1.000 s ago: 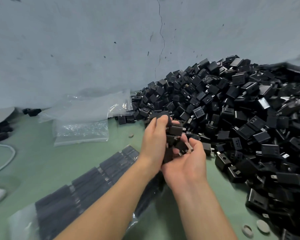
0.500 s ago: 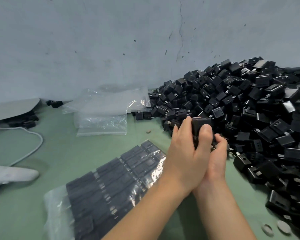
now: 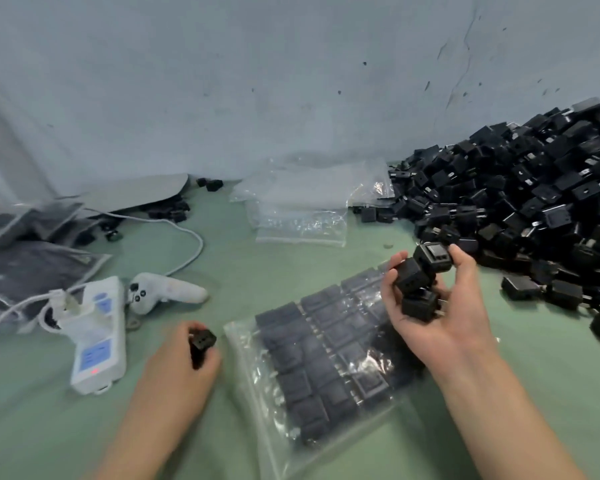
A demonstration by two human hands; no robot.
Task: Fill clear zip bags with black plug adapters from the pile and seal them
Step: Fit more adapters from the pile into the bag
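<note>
A big pile of black plug adapters (image 3: 520, 202) lies at the right against the wall. A clear zip bag (image 3: 319, 355) lined with rows of adapters rests on the green table between my arms. My left hand (image 3: 181, 362) grips one black adapter (image 3: 201, 342) just left of the bag's open end. My right hand (image 3: 437, 306) is raised over the bag's far right corner and holds three adapters (image 3: 418, 282) stacked in its curled fingers.
Empty clear zip bags (image 3: 302, 209) lie at the back centre. A white power strip (image 3: 96, 334) with a cable and a white controller (image 3: 167, 292) sit left. Filled bags (image 3: 25, 268) are stacked at the far left. A grey lid (image 3: 132, 192) leans near the wall.
My hands were together at the pile's edge gathering adapters. They have parted: the left moved down-left with one adapter, the right stays up with three. The view swung left.
</note>
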